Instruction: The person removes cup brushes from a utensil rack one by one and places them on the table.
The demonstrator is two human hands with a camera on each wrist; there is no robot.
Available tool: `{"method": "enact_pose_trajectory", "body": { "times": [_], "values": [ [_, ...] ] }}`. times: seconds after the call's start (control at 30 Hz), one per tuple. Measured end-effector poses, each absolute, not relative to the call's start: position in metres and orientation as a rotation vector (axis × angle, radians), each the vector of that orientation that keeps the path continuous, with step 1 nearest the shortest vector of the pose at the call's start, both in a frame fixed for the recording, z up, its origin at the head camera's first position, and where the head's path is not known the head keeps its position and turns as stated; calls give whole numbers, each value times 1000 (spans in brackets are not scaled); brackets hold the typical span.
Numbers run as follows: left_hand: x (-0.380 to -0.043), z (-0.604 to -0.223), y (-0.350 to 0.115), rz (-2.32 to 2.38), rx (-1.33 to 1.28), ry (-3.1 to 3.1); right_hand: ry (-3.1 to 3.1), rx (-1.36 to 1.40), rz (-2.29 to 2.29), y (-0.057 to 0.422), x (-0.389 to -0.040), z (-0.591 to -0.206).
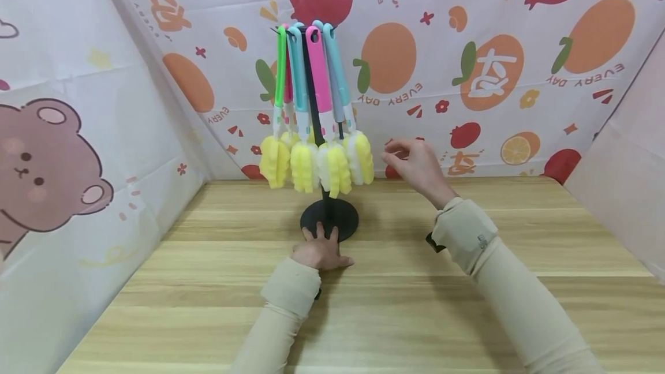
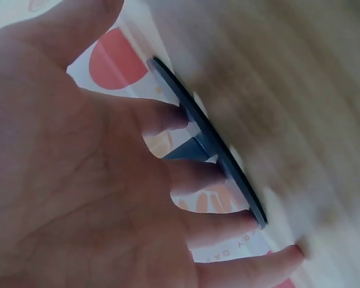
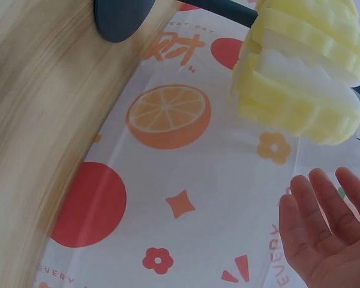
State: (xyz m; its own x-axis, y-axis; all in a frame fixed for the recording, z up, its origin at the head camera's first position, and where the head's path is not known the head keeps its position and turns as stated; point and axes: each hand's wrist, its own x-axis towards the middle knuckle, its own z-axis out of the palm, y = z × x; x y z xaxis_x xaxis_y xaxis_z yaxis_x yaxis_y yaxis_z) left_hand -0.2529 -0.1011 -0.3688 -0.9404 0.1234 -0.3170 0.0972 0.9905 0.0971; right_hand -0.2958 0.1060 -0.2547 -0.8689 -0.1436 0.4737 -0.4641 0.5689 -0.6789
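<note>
- Plainly, the right grip is nearest the outermost blue brush; that brush lies to its left, with a gap between the fingers and its sponge.
- The brush hangs steeply, handle up and sponge down, its long axis leaning a little so the lower end sits further right.
- Right grip: fingers loosely bent and relaxed, with hold of nothing.
- Left grip: fingers straight and spread, touching the near part of the black base, curled round nothing; it is down below the hanging brushes.
- The stand is the only holder in view, its base on the bench.
- Green, pink and blue handles hang round its top; the rear ones overlap, so I cannot tell the count.
</note>
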Motion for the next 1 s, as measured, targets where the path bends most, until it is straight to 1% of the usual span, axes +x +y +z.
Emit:
{"method": "enact_pose_trajectory", "body": {
  "times": [0.47, 1.0],
  "values": [
    [-255, -367, -105, 77, 241, 2827, -2340, 539, 1246, 81, -305, -244],
    [-255, -365, -104, 72, 219, 2799, -2327, 517, 1275, 70, -314, -237]
  ]
}}
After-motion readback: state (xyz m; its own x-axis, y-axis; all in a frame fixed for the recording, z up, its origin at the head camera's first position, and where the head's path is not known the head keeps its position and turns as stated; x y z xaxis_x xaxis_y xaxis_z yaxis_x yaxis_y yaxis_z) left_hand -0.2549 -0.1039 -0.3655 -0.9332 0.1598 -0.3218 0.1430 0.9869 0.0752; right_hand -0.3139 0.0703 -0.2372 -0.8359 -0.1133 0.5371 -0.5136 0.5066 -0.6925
